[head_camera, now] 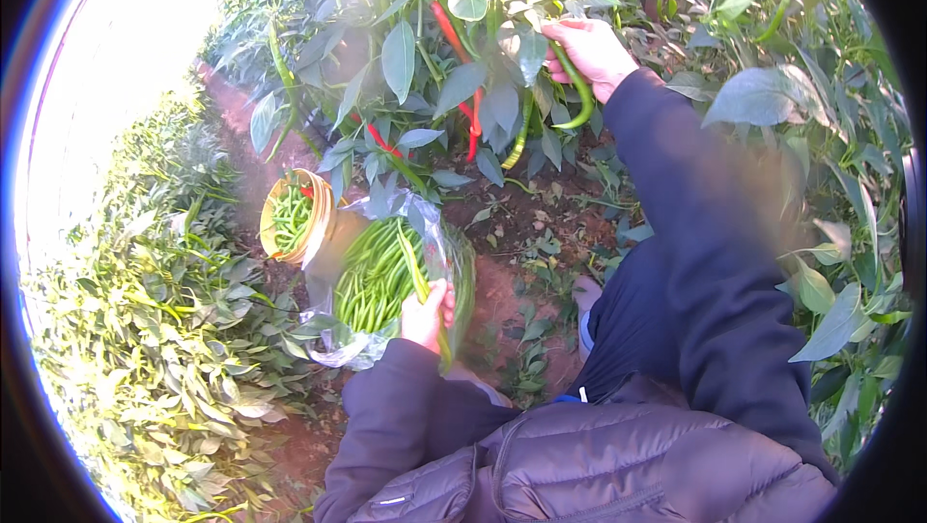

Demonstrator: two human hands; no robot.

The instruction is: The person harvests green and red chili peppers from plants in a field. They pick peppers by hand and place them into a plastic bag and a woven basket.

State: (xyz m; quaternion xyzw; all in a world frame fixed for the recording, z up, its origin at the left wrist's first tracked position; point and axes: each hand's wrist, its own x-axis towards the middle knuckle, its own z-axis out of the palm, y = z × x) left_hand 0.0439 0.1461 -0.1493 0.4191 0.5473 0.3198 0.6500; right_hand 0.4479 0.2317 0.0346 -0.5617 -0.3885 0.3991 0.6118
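Note:
My left hand (426, 311) is closed around one or more long green chili peppers (411, 258), above the rim of a clear plastic bag (433, 222). Many green chili peppers (369, 277) fill that bag. Up among the leaves of a pepper plant (398, 63), my right hand (590, 52) pinches the upper end of a curved green chili pepper (577, 88). Whether its stem is still joined to the plant cannot be seen. Left of that hand hang red chili peppers (450, 30) and a yellow-green chili pepper (518, 139).
A yellowish bucket (326, 215) holding green peppers and a little red stands beside the bag on reddish soil (496, 291). Low leafy plants (181, 349) line the left side. Large leaves (840, 327) crowd close to my right arm.

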